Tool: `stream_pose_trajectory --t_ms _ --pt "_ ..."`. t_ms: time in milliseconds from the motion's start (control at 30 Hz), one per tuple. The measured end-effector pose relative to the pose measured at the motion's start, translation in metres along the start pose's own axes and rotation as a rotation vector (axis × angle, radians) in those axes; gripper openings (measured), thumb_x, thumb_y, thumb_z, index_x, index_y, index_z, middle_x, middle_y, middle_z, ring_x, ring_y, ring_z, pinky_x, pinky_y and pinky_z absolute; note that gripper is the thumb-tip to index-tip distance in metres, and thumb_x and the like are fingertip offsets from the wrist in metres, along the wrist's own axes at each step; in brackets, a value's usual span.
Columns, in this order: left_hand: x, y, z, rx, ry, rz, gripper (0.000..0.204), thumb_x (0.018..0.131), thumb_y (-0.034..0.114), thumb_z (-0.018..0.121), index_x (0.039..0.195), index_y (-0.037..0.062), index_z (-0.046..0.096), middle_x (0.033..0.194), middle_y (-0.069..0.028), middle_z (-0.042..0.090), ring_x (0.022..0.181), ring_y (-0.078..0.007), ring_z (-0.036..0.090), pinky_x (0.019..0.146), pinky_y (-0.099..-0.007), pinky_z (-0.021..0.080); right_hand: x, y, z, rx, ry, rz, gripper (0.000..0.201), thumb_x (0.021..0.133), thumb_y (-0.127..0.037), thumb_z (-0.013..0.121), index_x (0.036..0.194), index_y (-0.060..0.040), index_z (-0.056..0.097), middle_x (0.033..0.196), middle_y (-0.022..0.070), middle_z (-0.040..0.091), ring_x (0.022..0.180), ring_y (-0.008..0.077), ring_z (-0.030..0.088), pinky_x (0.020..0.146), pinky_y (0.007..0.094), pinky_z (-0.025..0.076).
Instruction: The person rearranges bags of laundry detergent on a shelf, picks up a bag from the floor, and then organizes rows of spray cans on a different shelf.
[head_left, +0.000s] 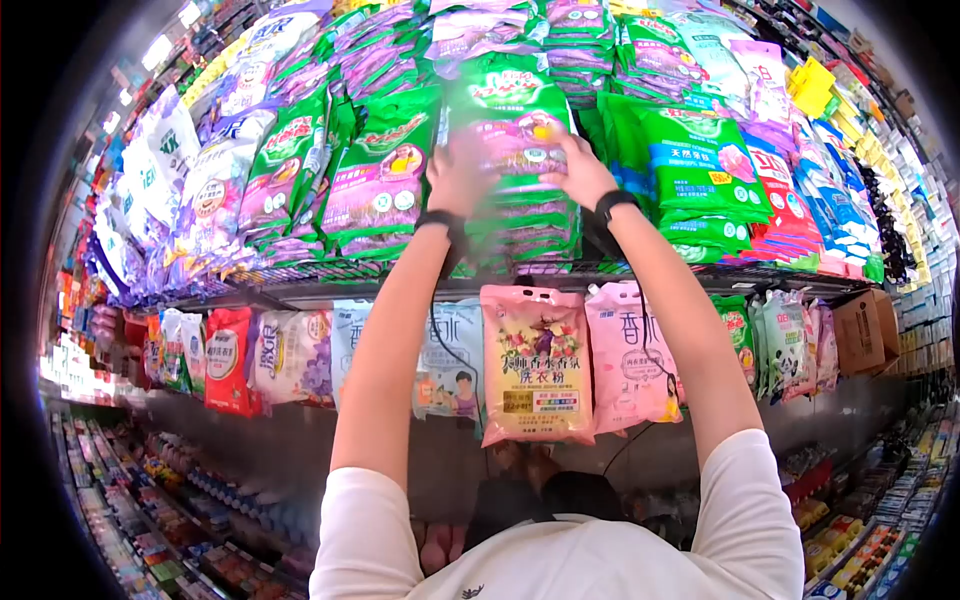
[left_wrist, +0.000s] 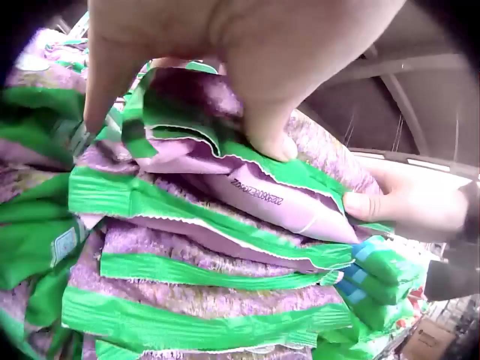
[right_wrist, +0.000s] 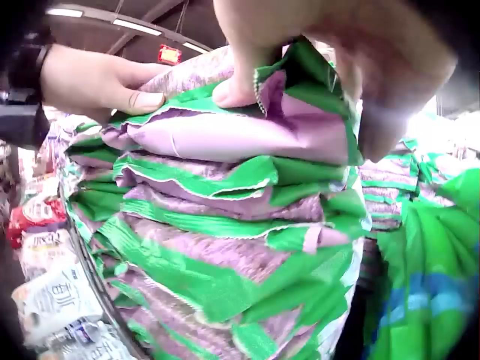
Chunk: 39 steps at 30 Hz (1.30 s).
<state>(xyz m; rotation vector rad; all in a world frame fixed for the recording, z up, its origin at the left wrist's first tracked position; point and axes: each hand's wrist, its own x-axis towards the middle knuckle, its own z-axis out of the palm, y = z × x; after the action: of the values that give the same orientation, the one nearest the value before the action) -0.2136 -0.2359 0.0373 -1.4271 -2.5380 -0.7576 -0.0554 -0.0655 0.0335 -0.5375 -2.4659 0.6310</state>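
Observation:
The top green and purple laundry powder bag point(head_left: 512, 95) lies on a stack of like bags at the middle of the shelf. At its left edge is my left hand point(head_left: 456, 185), blurred in the head view; my right hand point(head_left: 583, 175) holds the opposite edge. In the left wrist view, the left thumb point(left_wrist: 274, 142) presses on the bag's green end seam, above a printed date code. The right wrist view has the right thumb point(right_wrist: 234, 91) on the same seam, where a corner folds up. Fingers under the bag are mostly hidden.
Green bags with a blue band point(head_left: 700, 165) stand stacked to the right, more green and purple bags point(head_left: 380, 170) to the left. Below the shelf edge hang a pink laundry powder bag point(head_left: 538, 365) and several others. A cardboard box point(head_left: 865, 332) sits at far right.

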Motion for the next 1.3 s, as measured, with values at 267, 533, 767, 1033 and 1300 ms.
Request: stream_pose_trajectory --t_ms 267,533,767,1033,1300 --pt "-0.013 -0.058 0.03 -0.653 -0.143 -0.215 0.114 0.062 0.046 0.085 0.135 -0.0161 0.024 0.122 -0.0262 0.055 0.112 -0.0311 0.059 0.096 -0.0343 0.046 -0.023 0.023 0.025 0.512 0.047 0.105 0.093 0.066 -0.021 0.085 0.141 -0.0038 0.033 0.132 0.0195 0.048 0.124 0.0339 0.047 0.106 0.0393 0.038" --pt "-0.026 -0.043 0.012 -0.555 -0.047 -0.246 0.092 0.066 0.045 0.083 0.126 -0.0092 0.039 0.106 -0.0254 0.064 0.098 -0.0349 0.064 0.086 -0.0401 0.051 -0.032 -0.003 0.03 0.42 0.141 0.218 0.094 0.069 -0.018 0.082 0.141 0.0017 0.026 0.126 0.0235 0.055 0.114 0.0329 0.057 0.097 0.036 0.044" --pt "-0.042 -0.015 0.0 -0.33 0.017 -0.231 0.073 0.074 0.046 0.077 0.117 -0.0022 0.043 0.088 -0.0268 0.065 0.083 -0.0443 0.064 0.071 -0.049 0.051 -0.043 -0.005 0.024 0.381 0.154 0.301 0.095 0.072 -0.017 0.078 0.144 0.0051 0.02 0.127 0.0285 0.053 0.115 0.0397 0.055 0.095 0.0393 0.045" --pt "-0.056 -0.027 -0.005 -0.375 0.006 -0.14 0.077 0.079 0.042 0.074 0.127 -0.0036 0.036 0.106 -0.032 0.059 0.095 -0.0461 0.06 0.078 -0.0484 0.049 -0.048 -0.027 -0.008 0.015 -0.029 0.147 0.088 0.079 -0.028 0.073 0.139 0.0117 0.024 0.117 0.0307 0.056 0.105 0.0419 0.058 0.084 0.0433 0.05" --pt "-0.039 -0.022 -0.004 -0.562 -0.091 -0.249 0.073 0.084 0.031 0.071 0.128 -0.0056 0.026 0.108 -0.0354 0.058 0.101 -0.0485 0.058 0.082 -0.0489 0.048 -0.031 -0.034 -0.004 -0.203 -0.051 0.163 0.087 0.083 -0.032 0.069 0.14 0.0127 0.021 0.111 0.0282 0.059 0.099 0.0427 0.06 0.082 0.0451 0.05"
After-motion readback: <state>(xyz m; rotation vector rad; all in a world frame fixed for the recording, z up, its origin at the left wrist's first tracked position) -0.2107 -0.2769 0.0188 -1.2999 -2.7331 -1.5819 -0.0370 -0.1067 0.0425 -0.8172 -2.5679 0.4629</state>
